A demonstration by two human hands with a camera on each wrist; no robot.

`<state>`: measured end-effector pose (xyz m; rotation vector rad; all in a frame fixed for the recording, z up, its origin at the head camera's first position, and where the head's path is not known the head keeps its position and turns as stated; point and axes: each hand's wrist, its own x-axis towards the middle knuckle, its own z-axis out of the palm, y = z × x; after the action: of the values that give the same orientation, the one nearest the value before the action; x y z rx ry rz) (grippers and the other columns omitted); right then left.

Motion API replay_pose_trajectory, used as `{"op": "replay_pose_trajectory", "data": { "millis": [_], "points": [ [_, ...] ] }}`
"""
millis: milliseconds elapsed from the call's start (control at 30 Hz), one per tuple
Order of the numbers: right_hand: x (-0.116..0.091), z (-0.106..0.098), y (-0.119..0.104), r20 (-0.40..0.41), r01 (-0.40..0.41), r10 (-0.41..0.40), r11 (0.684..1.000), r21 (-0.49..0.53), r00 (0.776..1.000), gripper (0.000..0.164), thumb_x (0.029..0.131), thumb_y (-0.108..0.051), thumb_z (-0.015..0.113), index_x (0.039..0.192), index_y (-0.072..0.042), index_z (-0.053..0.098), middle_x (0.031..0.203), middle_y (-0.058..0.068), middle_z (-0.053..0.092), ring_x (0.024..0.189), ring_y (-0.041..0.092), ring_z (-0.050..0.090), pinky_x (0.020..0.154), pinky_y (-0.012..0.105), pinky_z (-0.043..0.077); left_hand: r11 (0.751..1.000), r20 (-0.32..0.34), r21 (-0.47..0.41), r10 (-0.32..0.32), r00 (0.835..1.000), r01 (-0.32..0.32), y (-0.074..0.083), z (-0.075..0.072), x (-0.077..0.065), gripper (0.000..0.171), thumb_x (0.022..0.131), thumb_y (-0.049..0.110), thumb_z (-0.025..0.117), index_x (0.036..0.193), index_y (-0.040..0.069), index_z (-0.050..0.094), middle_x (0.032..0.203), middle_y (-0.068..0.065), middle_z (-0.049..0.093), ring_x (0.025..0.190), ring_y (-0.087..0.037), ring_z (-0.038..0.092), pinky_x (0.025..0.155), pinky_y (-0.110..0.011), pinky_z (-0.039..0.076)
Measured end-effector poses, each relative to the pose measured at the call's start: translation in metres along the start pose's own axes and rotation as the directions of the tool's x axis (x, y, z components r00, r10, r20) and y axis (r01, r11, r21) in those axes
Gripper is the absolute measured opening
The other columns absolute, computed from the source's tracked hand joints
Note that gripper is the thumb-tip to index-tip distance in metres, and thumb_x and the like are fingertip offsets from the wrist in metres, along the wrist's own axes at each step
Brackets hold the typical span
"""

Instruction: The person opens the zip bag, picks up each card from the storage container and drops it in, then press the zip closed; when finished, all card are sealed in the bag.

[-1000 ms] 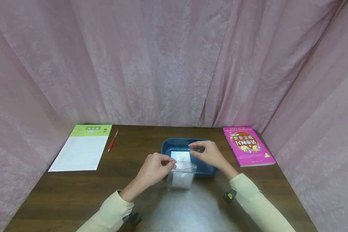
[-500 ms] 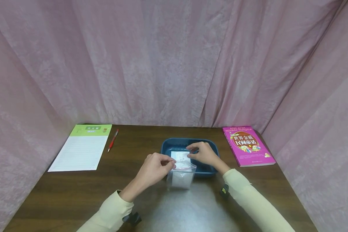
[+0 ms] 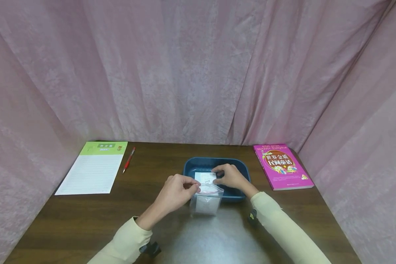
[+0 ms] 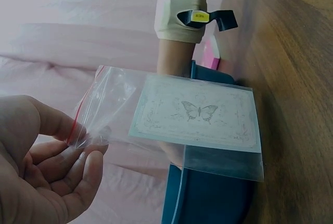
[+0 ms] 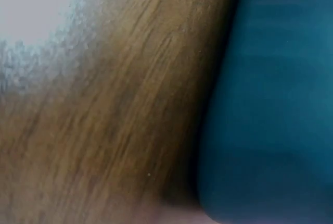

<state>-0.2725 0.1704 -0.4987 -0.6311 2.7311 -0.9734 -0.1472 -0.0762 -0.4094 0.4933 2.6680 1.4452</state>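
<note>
Pinching clear bag (image 3: 206,200) by its mouth, before blue tray (image 3: 230,192): left hand (image 3: 177,190). Butterfly card (image 4: 197,115) bagged; white card (image 3: 205,177) in tray seemingly not yet, right hand (image 3: 231,176) at its edge, grip unclear.

I'm standing beside a small curtained booth laid out like a study desk; whether it belongs to a home, a school or an office, I can't tell. Pink, velvety-looking drapes (image 3: 171,73) hang behind the tabletop (image 3: 69,223) and down both its sides. That top is dark wood grain, shining where light falls on it. On it lie a lined writing pad (image 3: 89,174) with a green header, a red pen (image 3: 128,160) and a bright pink book (image 3: 283,178) with Chinese lettering.
</note>
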Motion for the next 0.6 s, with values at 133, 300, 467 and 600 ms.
{"op": "replay_pose_trajectory", "data": {
  "millis": [133,300,467,600],
  "points": [
    [0.0028,0.0014,0.0007,0.015,-0.004,0.004,1.000,-0.026,1.000,0.038,0.083,-0.015,0.086,0.119,-0.013,0.076,0.126,0.009,0.071,0.108,0.027,0.070,0.087,0.041,0.059,1.000,0.007,0.002,-0.007,1.000,0.007,0.0019,-0.0005,-0.0002,0.015,0.097,0.014,0.069,0.104,0.009,0.081,0.091,0.000,0.077,0.065,-0.013,0.060,0.048,-0.026,0.044],
    [0.0035,0.0030,0.0003,0.025,0.003,-0.001,0.998,-0.059,1.000,0.040,0.081,-0.014,0.087,0.120,-0.012,0.075,0.125,0.009,0.072,0.108,0.027,0.069,0.088,0.041,0.058,1.000,0.012,0.003,-0.010,1.000,0.010,0.0021,-0.0003,-0.0005,0.015,0.097,0.014,0.069,0.105,0.009,0.080,0.091,0.000,0.077,0.065,-0.013,0.060,0.048,-0.026,0.044],
    [0.0018,0.0017,-0.0026,0.012,-0.008,0.009,0.998,-0.060,1.000,0.040,0.080,-0.012,0.088,0.118,-0.011,0.076,0.123,0.010,0.072,0.106,0.028,0.069,0.088,0.042,0.059,1.000,0.015,0.001,-0.009,1.000,0.009,0.0019,0.0000,-0.0006,0.015,0.097,0.014,0.069,0.106,0.009,0.080,0.090,0.001,0.077,0.066,-0.013,0.060,0.048,-0.026,0.044],
    [0.0023,0.0011,-0.0030,0.001,-0.008,0.008,0.998,-0.064,1.000,0.039,0.080,-0.011,0.087,0.118,-0.011,0.076,0.122,0.009,0.072,0.105,0.026,0.069,0.087,0.041,0.059,1.000,0.013,0.003,-0.008,1.000,0.008,0.0021,0.0000,-0.0003,0.015,0.097,0.013,0.068,0.105,0.009,0.080,0.090,0.000,0.077,0.066,-0.013,0.060,0.048,-0.026,0.044]
  ]
}}
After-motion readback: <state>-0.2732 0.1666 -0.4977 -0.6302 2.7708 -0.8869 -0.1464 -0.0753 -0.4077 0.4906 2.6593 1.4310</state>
